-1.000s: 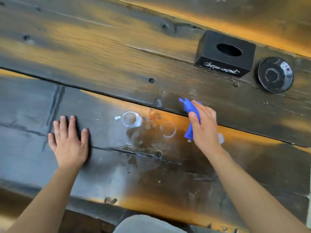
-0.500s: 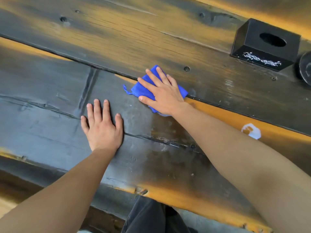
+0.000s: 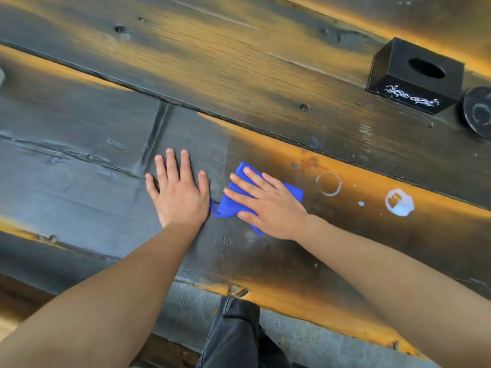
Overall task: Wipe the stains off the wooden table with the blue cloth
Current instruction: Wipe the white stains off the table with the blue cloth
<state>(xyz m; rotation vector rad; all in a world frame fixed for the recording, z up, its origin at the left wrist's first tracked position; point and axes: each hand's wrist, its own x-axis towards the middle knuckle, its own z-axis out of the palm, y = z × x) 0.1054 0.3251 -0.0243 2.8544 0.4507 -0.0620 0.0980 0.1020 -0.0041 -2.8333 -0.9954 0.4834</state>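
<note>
My right hand (image 3: pixel 268 205) lies flat on the folded blue cloth (image 3: pixel 230 206), pressing it onto the dark wooden table (image 3: pixel 239 75). My left hand (image 3: pixel 178 191) rests palm down on the wood just left of the cloth, fingers spread, holding nothing. To the right of the cloth a white ring stain (image 3: pixel 329 183) marks the wood. Farther right sit a small white dot (image 3: pixel 360 203) and a white blob stain (image 3: pixel 399 202). The wood under and behind the cloth looks damp.
A black tissue box (image 3: pixel 414 75) with a white pattern stands at the back right. Beside it a round black dish (image 3: pixel 478 112) is cut off by the frame edge. The table's near edge (image 3: pixel 239 290) runs above my dark trouser leg (image 3: pixel 233 335).
My right hand has swept the cloth from the far plank seam toward me and rightward, next to my left hand. The ring stain is uncovered again. The view has shifted left.
</note>
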